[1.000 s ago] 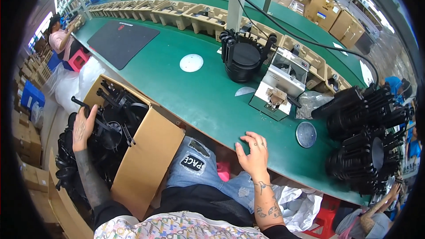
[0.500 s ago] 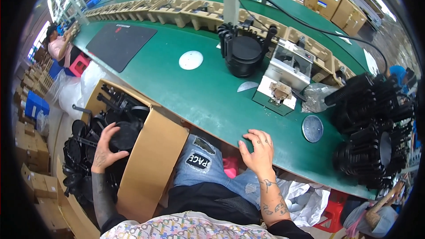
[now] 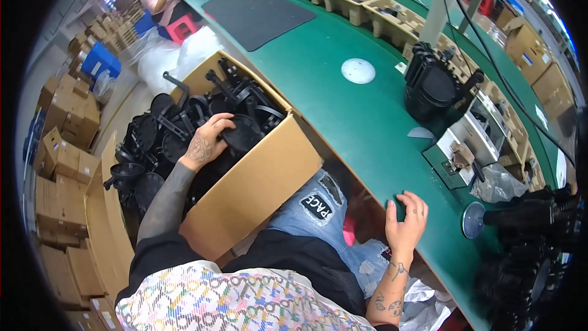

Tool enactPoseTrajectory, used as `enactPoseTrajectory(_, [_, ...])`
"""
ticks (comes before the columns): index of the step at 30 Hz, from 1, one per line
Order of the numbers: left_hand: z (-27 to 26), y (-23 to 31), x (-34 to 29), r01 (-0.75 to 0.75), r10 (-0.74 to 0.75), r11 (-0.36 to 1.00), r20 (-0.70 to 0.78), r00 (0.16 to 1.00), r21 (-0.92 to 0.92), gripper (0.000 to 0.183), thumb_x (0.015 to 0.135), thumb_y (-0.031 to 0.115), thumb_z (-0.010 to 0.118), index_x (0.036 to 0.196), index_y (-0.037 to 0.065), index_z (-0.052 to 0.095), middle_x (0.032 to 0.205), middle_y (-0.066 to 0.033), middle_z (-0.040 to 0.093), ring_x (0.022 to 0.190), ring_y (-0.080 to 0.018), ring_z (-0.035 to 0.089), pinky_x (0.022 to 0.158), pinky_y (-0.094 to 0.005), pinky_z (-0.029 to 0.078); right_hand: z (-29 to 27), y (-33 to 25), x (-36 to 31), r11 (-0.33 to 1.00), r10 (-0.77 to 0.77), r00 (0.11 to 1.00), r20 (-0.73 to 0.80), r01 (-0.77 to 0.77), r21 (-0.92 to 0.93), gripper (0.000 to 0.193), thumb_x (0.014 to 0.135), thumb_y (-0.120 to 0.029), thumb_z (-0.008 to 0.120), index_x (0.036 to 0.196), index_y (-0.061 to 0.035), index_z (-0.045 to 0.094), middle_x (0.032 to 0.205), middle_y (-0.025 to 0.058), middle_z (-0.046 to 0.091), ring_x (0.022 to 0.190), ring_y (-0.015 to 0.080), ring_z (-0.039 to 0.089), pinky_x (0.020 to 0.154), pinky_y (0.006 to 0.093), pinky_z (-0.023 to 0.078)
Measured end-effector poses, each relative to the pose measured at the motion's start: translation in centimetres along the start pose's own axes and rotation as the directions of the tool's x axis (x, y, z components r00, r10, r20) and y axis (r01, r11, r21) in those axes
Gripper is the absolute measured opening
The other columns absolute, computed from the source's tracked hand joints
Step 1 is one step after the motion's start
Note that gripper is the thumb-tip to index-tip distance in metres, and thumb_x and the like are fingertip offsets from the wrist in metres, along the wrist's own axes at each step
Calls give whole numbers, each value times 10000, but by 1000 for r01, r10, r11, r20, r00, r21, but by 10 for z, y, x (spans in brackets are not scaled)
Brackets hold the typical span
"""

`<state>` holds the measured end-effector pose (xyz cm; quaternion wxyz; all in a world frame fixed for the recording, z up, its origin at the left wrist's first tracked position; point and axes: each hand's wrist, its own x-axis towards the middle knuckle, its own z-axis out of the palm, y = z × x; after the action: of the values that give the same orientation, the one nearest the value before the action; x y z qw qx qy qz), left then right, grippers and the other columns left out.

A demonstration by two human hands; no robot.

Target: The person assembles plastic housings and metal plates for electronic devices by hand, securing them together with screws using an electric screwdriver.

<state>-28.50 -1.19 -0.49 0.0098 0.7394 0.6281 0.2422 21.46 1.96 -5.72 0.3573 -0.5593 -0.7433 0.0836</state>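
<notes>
**Left hand in the parts box, right hand braced on the bench edge**

Nearest the body, the right hand (image 3: pixel 405 224) rests on the near edge of the green workbench (image 3: pixel 343 116), fingers spread and loosely curled, holding nothing. Looks like a steadying hand only.

Out to the other side, the left hand (image 3: pixel 205 142) is down inside the open cardboard box (image 3: pixel 257 184), fingers closed over the rim of a round black plastic part (image 3: pixel 243 133). Whether it is lifted clear or only gripped, cannot tell. More black parts (image 3: pixel 153 141) of the same kind are tangled around and beyond that hand, stems sticking up.

Step, as judged: picking one piece out of the bulk box. The next move likely calls for pulling it free of the neighbours without snagging the stems.

Beyond the right hand sits a small fixture (image 3: pixel 465 153), a grey disc (image 3: pixel 473 219) just beside it. Farther off: a stack of black parts (image 3: pixel 432 83) and a white disc (image 3: pixel 358 70). Farthest, a black mat (image 3: pixel 257 12).
</notes>
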Motion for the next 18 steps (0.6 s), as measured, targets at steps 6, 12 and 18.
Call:
enactPoseTrajectory(6, [-11,-12,8,1,-5,995,-33,999,-104,337,705,-161,591,984,25,623,1141,-130,686,997,-311,686,795,-357,548,4,-7,2,999,-13,1000,21,12,43,214,819,-135,758,1007,-67,681,1118,114,677,1078,342,603,963,443,475])
enactPoseTrajectory(12, [-59,-14,49,287,-263,919,121,957,-269,313,718,-35,767,993,13,625,1080,-82,710,1024,-236,676,930,-333,513,3,-5,2,1000,-10,1000,24,9,16,202,817,-127,757,994,-66,679,1115,111,677,1068,338,603,950,439,477])
enactPoseTrajectory(18, [-46,-53,62,-8,-17,944,73,997,331,420,594,225,870,953,46,744,1489,-78,477,1340,-357,421,1108,-514,361,2,-5,1,1000,-24,1000,5,24,10,195,816,-131,756,986,-71,681,1108,110,677,1060,337,605,940,440,480])
